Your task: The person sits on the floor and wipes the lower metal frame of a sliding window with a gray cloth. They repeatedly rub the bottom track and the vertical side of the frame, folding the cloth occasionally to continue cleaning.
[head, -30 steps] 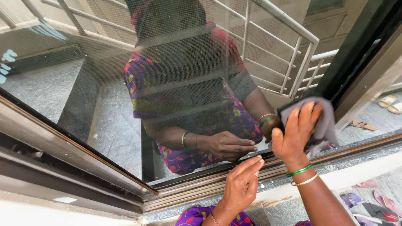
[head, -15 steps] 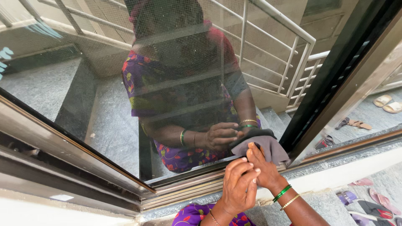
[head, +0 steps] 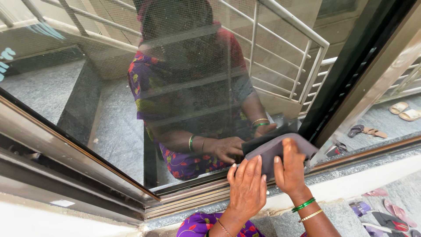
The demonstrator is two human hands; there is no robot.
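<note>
I have my right hand (head: pixel 290 169) flat, fingers up, pinning a grey cloth (head: pixel 280 150) to the glass (head: pixel 109 109) just above the frame (head: pixel 188 197), while my left hand (head: pixel 247 191) lies open and empty beside it, fingertips touching the cloth's lower-left edge.

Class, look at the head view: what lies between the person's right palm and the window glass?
A grey cloth. The right hand presses it flat against the glass, beside the left hand; the head view shows this.
</note>
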